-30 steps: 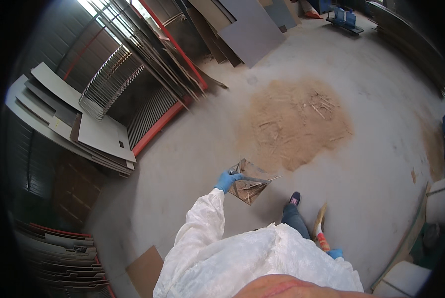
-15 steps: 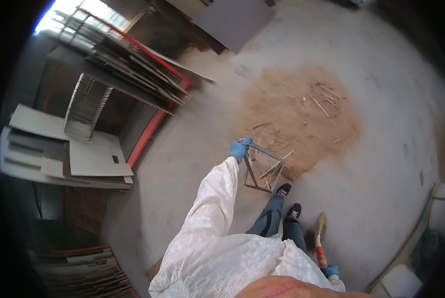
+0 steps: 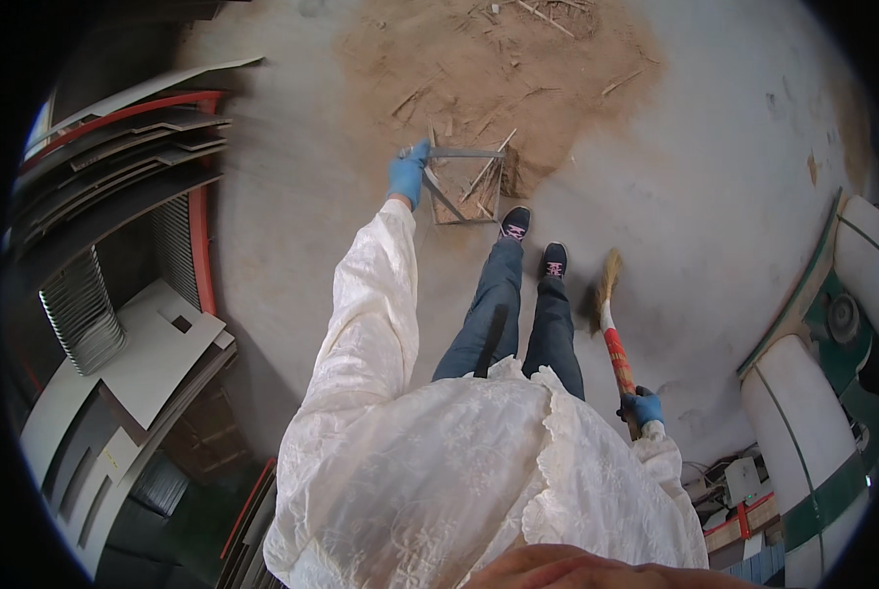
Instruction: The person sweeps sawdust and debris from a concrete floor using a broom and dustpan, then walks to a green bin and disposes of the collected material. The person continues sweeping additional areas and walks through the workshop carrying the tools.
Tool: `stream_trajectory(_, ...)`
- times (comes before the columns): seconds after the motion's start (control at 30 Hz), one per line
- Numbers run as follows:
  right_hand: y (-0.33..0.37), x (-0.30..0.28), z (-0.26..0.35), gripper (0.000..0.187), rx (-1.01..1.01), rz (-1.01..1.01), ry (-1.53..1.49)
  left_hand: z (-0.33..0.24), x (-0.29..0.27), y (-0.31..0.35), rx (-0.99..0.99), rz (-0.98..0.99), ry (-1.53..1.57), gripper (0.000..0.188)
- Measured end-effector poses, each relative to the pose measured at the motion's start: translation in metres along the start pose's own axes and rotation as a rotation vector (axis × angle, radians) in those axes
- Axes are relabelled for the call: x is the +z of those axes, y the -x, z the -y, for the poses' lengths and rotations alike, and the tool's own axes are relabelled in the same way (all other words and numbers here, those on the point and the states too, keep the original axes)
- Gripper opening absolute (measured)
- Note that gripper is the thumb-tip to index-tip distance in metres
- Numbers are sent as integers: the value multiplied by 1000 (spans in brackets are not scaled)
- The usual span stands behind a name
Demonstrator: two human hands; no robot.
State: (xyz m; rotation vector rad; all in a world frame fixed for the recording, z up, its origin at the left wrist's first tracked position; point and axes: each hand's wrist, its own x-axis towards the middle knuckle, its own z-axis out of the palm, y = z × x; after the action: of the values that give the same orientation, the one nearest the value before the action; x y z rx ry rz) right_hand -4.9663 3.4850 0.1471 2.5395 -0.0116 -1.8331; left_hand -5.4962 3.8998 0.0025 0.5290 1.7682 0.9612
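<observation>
My left hand (image 3: pixel 408 175), in a blue glove, is closed on the edge of a square metal dustpan (image 3: pixel 466 152). Thin wood strips and sawdust show inside its frame, just ahead of my shoes. Down at my right side, my right hand (image 3: pixel 642 407), also blue-gloved, grips the handle of a short broom (image 3: pixel 618 355). The handle is wrapped in red and yellow, and its straw head (image 3: pixel 608 280) points forward at the floor, to the right of my feet. Beyond the dustpan lies a wide patch of brown sawdust (image 3: pixel 459 59) with wood scraps in it.
On the left, a red-framed rack (image 3: pixel 200 245) holds dark boards, with pale panels (image 3: pixel 164 363) stacked nearer me. A green machine with large white rolls (image 3: pixel 803 393) stands at the right. Grey concrete floor (image 3: pixel 714 196) lies between.
The view has turned and tipped down, so the sawdust sits higher in the picture and more of the broom shows. Both hands keep their holds on the dustpan and the broom.
</observation>
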Motion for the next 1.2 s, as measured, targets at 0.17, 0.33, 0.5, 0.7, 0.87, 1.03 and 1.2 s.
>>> stream_trajectory(0.17,-6,17,36,56,20,-19,-60,-3,21,-63,187,-110,-222,39)
stream_trajectory(0.33,-15,16,26,64,46,-53,-84,47,51,-89,681,-243,-219,62)
stream_trajectory(0.5,-18,12,-8,65,96,-46,-76,46,52,-87,244,-11,2,50)
stream_trajectory(0.7,-19,17,-19,63,73,-85,-104,-83,109,-155,160,38,-187,34)
stream_trajectory(0.87,-20,22,-23,63,92,-104,-99,-146,147,-174,172,68,-323,43)
stream_trajectory(1.03,-19,32,-30,65,56,-100,-154,-136,169,-168,154,84,-376,45)
stream_trajectory(1.2,-11,39,-40,64,48,-116,-213,-93,177,-157,188,55,-406,39)
